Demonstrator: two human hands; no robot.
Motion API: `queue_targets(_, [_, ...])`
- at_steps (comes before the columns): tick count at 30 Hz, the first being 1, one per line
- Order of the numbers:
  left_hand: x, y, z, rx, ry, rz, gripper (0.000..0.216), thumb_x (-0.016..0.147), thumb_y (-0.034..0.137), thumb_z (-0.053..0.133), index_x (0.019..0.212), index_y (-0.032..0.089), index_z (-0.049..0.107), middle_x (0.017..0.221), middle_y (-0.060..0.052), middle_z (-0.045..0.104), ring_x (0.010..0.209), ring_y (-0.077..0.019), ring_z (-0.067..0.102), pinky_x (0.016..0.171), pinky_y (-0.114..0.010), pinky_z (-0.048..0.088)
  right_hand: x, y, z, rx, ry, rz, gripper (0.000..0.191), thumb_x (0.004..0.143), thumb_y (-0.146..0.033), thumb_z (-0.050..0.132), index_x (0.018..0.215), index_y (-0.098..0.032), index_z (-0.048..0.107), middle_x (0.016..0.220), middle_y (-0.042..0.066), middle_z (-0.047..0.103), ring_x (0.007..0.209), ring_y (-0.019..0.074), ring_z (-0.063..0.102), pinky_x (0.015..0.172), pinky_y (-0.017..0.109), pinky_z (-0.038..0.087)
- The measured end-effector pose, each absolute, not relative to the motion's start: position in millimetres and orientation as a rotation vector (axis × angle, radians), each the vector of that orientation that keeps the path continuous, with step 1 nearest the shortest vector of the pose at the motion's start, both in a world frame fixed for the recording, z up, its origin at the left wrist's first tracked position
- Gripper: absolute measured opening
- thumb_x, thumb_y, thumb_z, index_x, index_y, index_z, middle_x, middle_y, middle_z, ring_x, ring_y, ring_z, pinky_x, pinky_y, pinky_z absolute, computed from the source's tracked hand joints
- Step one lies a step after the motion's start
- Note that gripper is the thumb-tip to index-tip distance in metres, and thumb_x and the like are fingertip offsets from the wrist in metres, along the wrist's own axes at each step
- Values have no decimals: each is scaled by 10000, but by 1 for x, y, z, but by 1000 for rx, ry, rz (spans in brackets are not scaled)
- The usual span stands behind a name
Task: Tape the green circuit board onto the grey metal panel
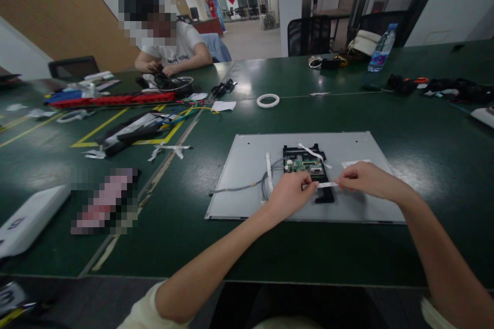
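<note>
2 ends of wht strip (327, 184) pinched by L hand (291, 194) & R hand (368, 181), over grey panel (247, 162)

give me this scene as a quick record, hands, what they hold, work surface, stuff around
left hand: pinches one end of a white tape strip
right hand: pinches the other end
under the hands: grey panel, flat on the green table
on the panel: black bracket, green circuit board, grey cables
beyond the panel: white tape roll, lying flat
far side, right: water bottle, standing
far side, left: co-worker in a white shirt
</note>
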State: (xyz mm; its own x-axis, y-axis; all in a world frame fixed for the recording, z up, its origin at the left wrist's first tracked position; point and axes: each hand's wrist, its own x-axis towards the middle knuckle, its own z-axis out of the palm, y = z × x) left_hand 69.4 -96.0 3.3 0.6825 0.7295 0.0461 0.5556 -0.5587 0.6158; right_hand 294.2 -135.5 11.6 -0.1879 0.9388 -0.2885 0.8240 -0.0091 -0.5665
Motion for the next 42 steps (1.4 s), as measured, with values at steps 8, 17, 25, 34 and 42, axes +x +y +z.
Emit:
queue_targets(8, [72, -101, 1, 2532, 1130, 281, 270, 908, 340, 425, 815, 171, 613, 682, -20, 624, 601, -146, 556, 511, -243, 298, 292, -134, 9, -1887, -2108, 940, 294, 780, -381, 477, 691, -188, 680, 627, 7, 600, 604, 130, 508, 563, 254, 323])
queue_targets(17, [73, -101, -3, 2581, 1115, 316, 252, 904, 326, 424, 781, 180, 589, 666, -9, 617, 595, -140, 563, 492, -238, 285, 291, -136, 11, -1906, -2066, 939, 300, 790, -389, 479, 700, -195, 689, 618, -1, 597, 598, 124, 507, 563, 255, 315])
queue_targets(25, [74, -103, -1, 2594, 1168, 219, 261, 903, 338, 425, 826, 175, 615, 710, -32, 645, 614, -162, 586, 516, -248, 335, 290, -134, 4, -1940, -2074, 895, 290, 786, -391, 496, 718, -204, 708, 641, 5, 623, 612, 133, 529, 561, 256, 319])
queue_targets(34, [76, -105, -2, 2653, 1216, 146, 262, 899, 359, 432, 874, 174, 616, 736, -59, 655, 675, -209, 623, 563, -277, 412, 287, -134, -1, -1981, -2074, 741, 285, 779, -405, 525, 659, -196, 679, 617, 12, 605, 577, 125, 505, 525, 254, 296])
queue_targets(42, [76, -106, -2, 2652, 1202, 170, 251, 899, 346, 430, 874, 175, 611, 727, -53, 650, 661, -201, 618, 550, -269, 398, 292, -135, 6, -1935, -2039, 871, 252, 775, -390, 529, 734, -210, 700, 638, -1, 618, 602, 125, 522, 555, 250, 331])
